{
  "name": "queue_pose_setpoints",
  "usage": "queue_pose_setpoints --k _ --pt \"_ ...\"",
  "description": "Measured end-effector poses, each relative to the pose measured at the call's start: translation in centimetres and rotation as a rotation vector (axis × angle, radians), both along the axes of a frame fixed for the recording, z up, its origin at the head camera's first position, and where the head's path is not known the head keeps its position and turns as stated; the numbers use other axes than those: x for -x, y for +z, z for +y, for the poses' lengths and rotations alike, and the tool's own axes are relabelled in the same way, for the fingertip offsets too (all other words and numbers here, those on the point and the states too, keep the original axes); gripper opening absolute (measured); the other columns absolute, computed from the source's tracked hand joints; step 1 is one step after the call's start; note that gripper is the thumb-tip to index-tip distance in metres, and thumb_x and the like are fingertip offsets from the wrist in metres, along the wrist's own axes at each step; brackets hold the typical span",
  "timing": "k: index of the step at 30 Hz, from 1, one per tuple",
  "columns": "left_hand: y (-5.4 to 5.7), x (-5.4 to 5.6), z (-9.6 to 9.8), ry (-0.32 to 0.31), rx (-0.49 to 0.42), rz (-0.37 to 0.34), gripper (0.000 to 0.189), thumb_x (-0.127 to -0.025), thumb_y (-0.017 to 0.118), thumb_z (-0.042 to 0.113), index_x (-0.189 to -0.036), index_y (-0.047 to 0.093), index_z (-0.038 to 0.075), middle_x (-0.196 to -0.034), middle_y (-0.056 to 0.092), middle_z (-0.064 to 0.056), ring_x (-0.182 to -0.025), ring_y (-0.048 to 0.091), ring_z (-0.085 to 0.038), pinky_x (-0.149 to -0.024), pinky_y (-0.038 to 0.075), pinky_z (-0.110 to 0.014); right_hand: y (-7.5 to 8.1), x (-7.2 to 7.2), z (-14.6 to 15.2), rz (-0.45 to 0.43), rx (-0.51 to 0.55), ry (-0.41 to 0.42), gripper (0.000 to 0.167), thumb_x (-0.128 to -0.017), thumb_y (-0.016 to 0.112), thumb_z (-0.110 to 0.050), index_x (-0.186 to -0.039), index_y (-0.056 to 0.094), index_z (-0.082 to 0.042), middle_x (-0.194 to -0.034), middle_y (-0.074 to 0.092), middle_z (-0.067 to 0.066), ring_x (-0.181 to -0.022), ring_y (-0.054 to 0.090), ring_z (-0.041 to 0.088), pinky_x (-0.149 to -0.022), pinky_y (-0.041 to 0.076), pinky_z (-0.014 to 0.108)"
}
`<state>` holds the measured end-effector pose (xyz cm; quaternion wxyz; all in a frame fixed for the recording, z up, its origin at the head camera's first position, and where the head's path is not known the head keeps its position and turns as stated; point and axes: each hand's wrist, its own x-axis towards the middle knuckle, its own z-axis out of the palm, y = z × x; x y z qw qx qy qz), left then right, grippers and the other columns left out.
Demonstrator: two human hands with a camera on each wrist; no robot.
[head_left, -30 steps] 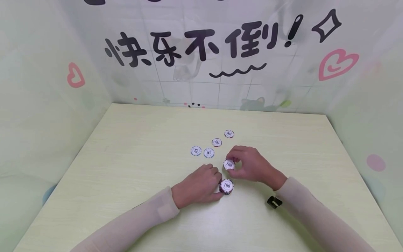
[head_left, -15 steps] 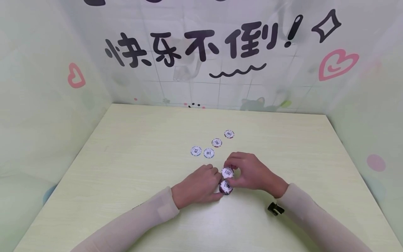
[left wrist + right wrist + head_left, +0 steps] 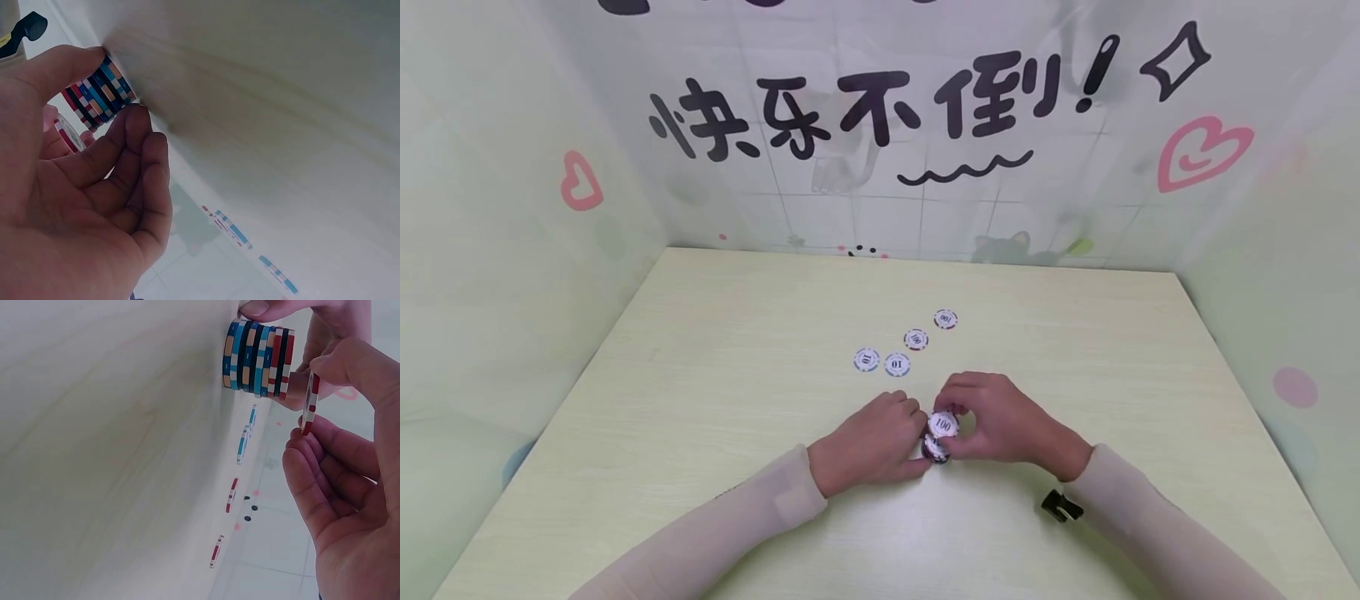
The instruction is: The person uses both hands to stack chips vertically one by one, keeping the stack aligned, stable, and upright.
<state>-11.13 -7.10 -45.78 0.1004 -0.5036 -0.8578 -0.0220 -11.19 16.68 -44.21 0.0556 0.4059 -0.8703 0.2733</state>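
In the head view, my left hand (image 3: 872, 442) holds a stack of poker chips (image 3: 257, 359) at its sides, thumb on the near side and curled fingers on the far side. The stack stands on the table, with blue, black, tan and red-and-white edges in the right wrist view. My right hand (image 3: 1000, 418) pinches one red-and-white poker chip (image 3: 310, 403), marked 100, between thumb and fingertips. That chip (image 3: 943, 424) hangs just above the stack, slightly apart from it, and covers part of its top. The left wrist view shows the stack (image 3: 100, 94) between thumb and fingertips.
Two blue-edged 10 chips, one left (image 3: 867, 359) and one right (image 3: 897, 364), lie flat beyond the hands. Farther back lie two red-edged 100 chips, one nearer (image 3: 916, 339) and one farther (image 3: 946, 319). Printed curtains stand behind and beside the table (image 3: 737, 333).
My right hand has brought its pinched chip toward me, from behind the stack to over its top. The left hand has stayed at the stack, and the loose chips have not moved.
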Motion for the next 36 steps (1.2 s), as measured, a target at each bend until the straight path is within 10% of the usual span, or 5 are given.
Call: queue_pose_setpoints --k 36 --pt "-0.4 0.2 0.1 -0.012 -0.012 -0.004 0.036 -0.094 0.083 0.043 -0.093 0.074 0.009 -0.078 0.064 0.002 -0.071 0.051 -0.015 -0.068 0.044 -0.027 -1.0 -0.6 -0.1 -0.008 -0.014 0.079 0.027 -0.082 0.091 -0.017 -0.106 0.081 -0.013 -0.102 0.071 -0.01 -0.088 0.064 0.007 -0.079 0.056 0.024"
